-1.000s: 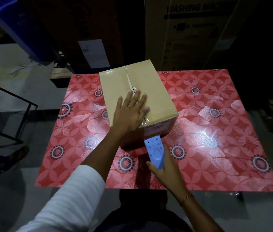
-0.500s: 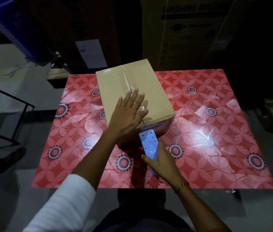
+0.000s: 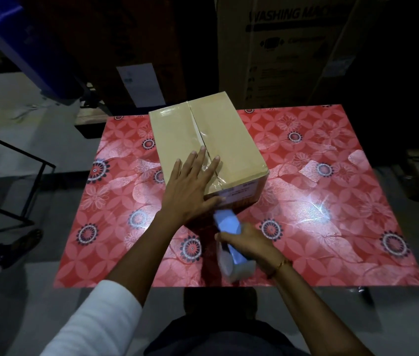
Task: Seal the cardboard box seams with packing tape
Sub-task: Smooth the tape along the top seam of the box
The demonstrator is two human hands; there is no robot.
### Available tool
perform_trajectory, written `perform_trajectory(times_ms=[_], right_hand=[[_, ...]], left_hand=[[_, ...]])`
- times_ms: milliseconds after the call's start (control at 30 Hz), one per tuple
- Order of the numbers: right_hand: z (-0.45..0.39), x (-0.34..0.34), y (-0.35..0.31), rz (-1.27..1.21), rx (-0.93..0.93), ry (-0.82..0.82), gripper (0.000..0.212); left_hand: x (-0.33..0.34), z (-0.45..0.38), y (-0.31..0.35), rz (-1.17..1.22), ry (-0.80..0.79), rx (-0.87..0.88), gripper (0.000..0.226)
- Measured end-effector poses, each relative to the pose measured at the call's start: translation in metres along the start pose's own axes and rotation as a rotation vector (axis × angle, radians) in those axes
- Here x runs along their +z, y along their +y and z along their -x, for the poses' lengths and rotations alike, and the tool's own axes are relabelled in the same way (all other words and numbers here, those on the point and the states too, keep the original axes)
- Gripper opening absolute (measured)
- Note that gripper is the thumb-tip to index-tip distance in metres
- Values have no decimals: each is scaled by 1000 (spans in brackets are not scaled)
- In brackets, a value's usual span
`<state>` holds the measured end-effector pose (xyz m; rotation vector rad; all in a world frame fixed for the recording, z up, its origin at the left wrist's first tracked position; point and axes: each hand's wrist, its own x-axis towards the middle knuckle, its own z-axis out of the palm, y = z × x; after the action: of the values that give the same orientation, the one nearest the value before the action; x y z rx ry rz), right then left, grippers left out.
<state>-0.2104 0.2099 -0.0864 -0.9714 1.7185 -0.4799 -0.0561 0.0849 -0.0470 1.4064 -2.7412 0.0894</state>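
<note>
Head view: big carton behind the table reads "WASHING MAC…", rest cut off by the frame edge; smaller print below it too dim to read. White sheet leaning on the dark wall at the back has print, unreadable. Cardboard box sits on the far-centre part of the red floral table, turned slightly askew. White label on its near side face, text too small to read. Glossy tape runs along the top centre seam.

Left hand: flat, fingers spread, palm down on the box's near-left top corner, thumb over the near edge. White sleeve on that arm.

Right hand: closed around a blue tape dispenser, motion-blurred, its head just beside the box's near face; contact unclear. Tape roll hangs below the hand. Gold bracelet on the wrist.
</note>
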Motion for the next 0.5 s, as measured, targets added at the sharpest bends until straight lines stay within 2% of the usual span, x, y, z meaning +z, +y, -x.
perform_trajectory(times_ms=[67, 200, 300, 400, 500], right_hand=[[0, 7, 14, -79, 23, -20, 57], [-4, 0, 19, -366, 15, 54, 53], [-4, -15, 25, -508, -13, 74, 10], [-4, -28, 41, -619, 29, 139, 12], [-14, -45, 54, -649, 58, 181, 29]], left_hand=[[0, 1, 0, -16, 3, -13, 95], [0, 1, 0, -59, -19, 2, 103], [-2, 0, -1, -86, -42, 1, 113], [0, 0, 0, -104, -63, -7, 119], [0, -4, -3, -108, -78, -13, 122]])
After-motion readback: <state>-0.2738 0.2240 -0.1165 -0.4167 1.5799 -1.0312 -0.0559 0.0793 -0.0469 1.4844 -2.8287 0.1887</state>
